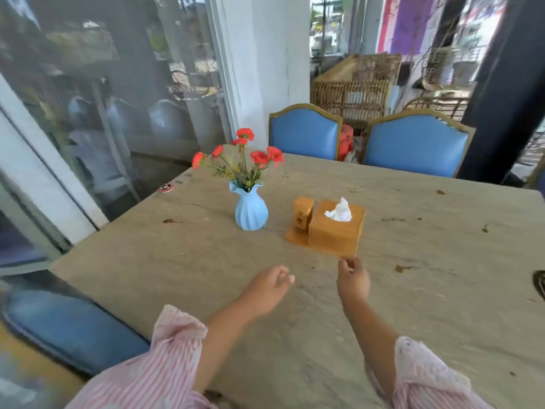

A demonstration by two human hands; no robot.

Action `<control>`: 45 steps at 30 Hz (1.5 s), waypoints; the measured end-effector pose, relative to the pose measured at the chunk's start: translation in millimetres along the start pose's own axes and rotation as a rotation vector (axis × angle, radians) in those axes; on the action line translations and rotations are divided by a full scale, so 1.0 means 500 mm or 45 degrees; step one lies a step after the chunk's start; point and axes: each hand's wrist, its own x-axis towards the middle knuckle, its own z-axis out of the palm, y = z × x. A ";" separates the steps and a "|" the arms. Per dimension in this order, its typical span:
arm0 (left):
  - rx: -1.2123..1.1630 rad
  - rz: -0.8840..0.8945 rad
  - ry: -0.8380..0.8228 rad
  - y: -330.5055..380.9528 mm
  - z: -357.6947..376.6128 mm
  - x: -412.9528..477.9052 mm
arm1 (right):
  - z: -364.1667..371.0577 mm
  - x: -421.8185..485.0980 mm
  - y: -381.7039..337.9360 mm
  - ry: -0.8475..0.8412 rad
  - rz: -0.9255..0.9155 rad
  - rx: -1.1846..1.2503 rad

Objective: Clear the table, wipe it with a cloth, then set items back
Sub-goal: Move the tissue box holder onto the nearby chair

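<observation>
Head view: empty hands (312, 283) near tissue box (336, 228)

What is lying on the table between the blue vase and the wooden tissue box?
In the head view, a small wooden holder stands between the blue vase and the wooden tissue box, beside the box on the same wooden base.

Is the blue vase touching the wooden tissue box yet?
Apart. The head view shows bare table between the blue vase and the wooden tissue box.
</observation>
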 end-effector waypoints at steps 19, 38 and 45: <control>0.598 0.414 -0.380 -0.098 0.002 0.381 | 0.082 0.170 -0.038 0.278 0.178 0.318; -0.244 0.298 0.002 -0.073 -0.001 0.336 | 0.056 0.110 -0.088 0.128 0.164 0.527; -0.653 0.169 0.175 0.034 -0.001 0.227 | -0.059 0.041 -0.115 0.155 0.161 0.579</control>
